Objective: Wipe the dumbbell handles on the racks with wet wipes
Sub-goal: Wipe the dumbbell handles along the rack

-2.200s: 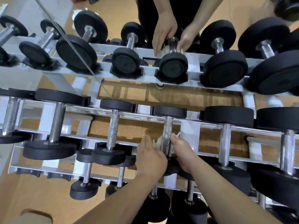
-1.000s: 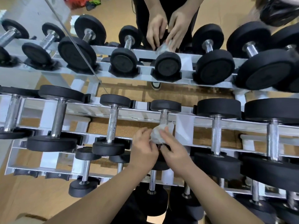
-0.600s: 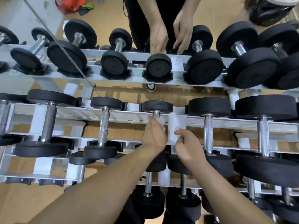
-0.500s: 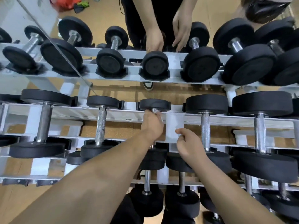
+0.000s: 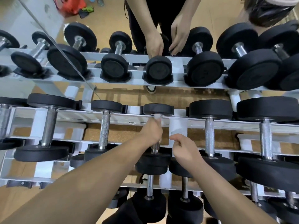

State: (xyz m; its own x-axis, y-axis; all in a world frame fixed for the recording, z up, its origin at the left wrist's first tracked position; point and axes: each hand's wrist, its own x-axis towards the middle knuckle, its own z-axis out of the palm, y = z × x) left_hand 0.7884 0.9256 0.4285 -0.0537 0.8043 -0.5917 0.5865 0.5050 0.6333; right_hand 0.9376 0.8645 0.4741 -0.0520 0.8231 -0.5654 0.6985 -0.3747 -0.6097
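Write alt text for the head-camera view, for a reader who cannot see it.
The left hand grips a white wet wipe round the handle of a small black dumbbell on a white rack, while the curled right hand hovers beside it. More dumbbells sit either side.

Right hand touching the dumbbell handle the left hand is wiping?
Apart. Head view shows the white rack post between the curled right hand and the handle, which only the left hand grips through the wipe.

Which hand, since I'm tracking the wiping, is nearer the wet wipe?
Left. The left hand grips the wet wipe on the handle; the right hand sits apart, rightward.
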